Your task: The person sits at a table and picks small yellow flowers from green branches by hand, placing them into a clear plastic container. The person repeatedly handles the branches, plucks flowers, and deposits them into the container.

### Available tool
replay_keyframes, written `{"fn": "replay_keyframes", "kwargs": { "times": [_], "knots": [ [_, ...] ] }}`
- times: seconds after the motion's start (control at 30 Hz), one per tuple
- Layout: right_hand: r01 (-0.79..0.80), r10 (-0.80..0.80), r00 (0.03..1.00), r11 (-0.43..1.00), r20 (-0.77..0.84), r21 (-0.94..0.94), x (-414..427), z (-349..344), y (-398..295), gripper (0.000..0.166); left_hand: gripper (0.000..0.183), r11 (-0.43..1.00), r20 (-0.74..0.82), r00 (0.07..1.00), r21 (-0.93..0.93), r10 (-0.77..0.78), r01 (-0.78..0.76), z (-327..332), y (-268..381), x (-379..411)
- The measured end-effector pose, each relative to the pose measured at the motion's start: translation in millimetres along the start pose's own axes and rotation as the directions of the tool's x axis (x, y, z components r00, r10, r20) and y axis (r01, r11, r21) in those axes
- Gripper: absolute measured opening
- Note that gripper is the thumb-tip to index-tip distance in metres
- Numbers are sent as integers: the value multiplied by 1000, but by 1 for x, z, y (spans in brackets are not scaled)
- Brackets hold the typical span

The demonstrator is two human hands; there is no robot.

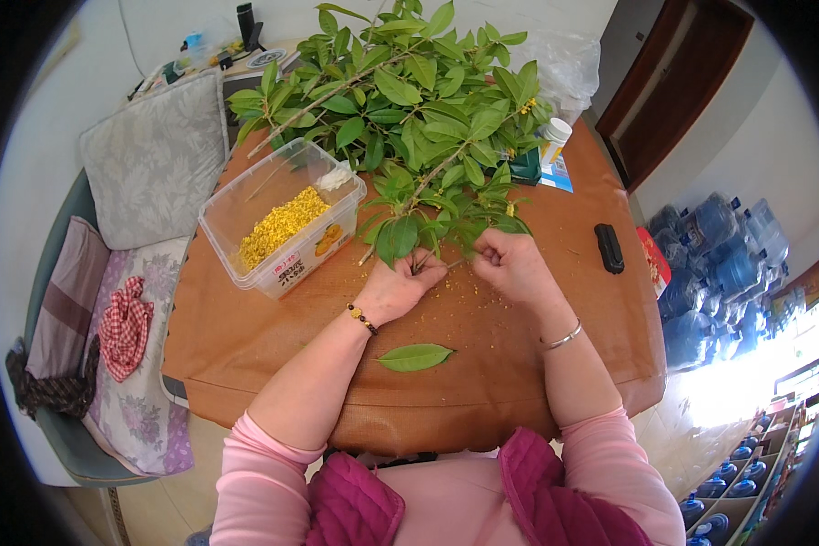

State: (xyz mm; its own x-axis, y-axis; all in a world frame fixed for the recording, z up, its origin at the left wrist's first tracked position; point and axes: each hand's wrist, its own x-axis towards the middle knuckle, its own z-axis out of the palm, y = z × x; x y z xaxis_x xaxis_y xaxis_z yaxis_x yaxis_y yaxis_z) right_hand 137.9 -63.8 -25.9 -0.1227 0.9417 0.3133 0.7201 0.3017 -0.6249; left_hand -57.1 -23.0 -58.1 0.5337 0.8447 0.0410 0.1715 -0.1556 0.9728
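My left hand (404,285) pinches a thin twig (456,262) of a leafy branch (443,164) above the brown table cover. My right hand (516,265) is at the twig's other side, its fingers curled against the leaves; whether anything is between them is hidden. Small yellow blossoms (510,209) show among the green leaves. To the left of the branch stands a clear plastic tub (314,263), printed on its side, with a heap of yellow petals (283,225) and a white wad (334,179) inside. One loose leaf (415,357) lies between my forearms.
More cut branches (382,89) pile up at the back of the table (266,362). A white bottle (555,140) stands behind on the right, and a black oblong object (609,248) lies nearer. Yellow bits are scattered under my hands. A cushioned seat (136,423) adjoins on the left.
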Motion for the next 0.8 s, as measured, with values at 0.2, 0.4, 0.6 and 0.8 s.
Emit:
{"fn": "replay_keyframes", "kwargs": {
  "times": [0.2, 0.4, 0.6, 0.8],
  "knots": [
    [-310, 343, 926, 457, 156, 834, 6, -25, 9, 2, 10, 898, 60, 984, -403, -167, 177, -10, -4, 5],
    [-388, 266, 897, 93, 353, 917, -1, -20, 20, 7, 10, 827, 107, 983, -532, -150, 184, -10, -5, 7],
    [-408, 356, 874, 167, 331, 898, -5, 4, 13, 8, 12, 791, 131, 974, -568, -187, 228, -8, -1, 4],
    [-430, 356, 882, 337, 309, 837, -6, 9, 22, 12, 10, 816, 191, 969, -529, -155, 234, -6, -5, 3]
  ]
}}
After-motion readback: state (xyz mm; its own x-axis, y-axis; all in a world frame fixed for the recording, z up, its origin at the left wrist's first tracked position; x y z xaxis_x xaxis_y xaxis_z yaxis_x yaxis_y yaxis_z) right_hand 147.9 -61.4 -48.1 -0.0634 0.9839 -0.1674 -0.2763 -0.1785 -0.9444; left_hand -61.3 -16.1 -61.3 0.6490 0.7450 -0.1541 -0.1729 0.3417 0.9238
